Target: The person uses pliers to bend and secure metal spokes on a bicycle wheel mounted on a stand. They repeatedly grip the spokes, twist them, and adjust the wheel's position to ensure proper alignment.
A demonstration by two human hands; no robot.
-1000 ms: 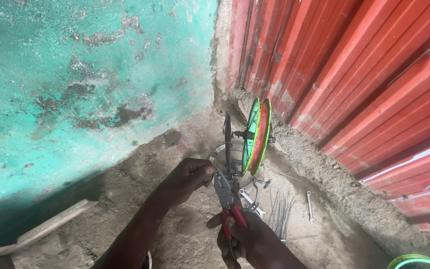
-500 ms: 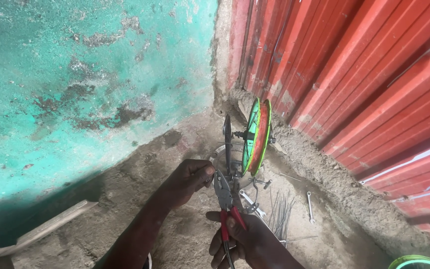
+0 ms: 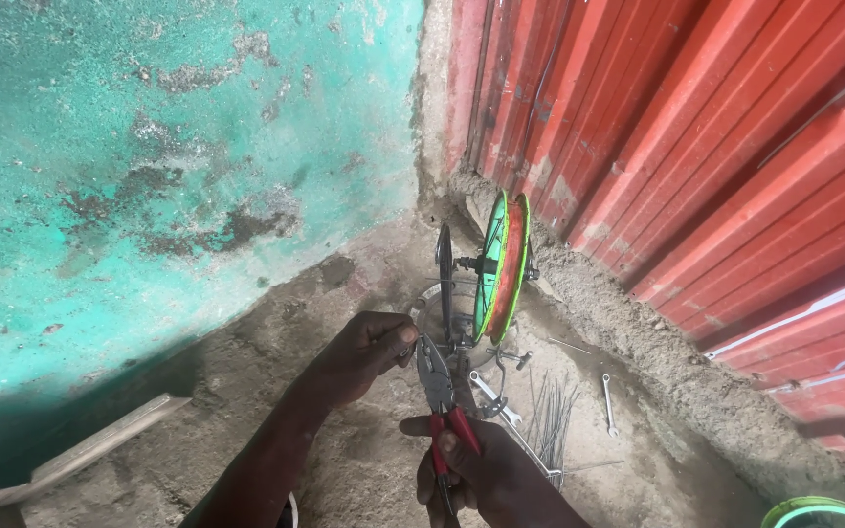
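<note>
Red-handled pliers [image 3: 439,391], one pair, two hands, right [image 3: 486,474], left [image 3: 369,347]

Rough concrete floor [image 3: 344,293] carries a green-rimmed wheel [image 3: 501,266]; spanners [image 3: 608,403], loose spokes [image 3: 552,416] beside it.

Pliers [image 3: 439,391] btwn hands; wheel [image 3: 501,266] behind, spokes [image 3: 550,418] & wrench [image 3: 608,404] right.

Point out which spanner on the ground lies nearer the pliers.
The spanner just right of the pliers, beside the spokes; the other spanner lies beyond them, toward the red wall.
</note>
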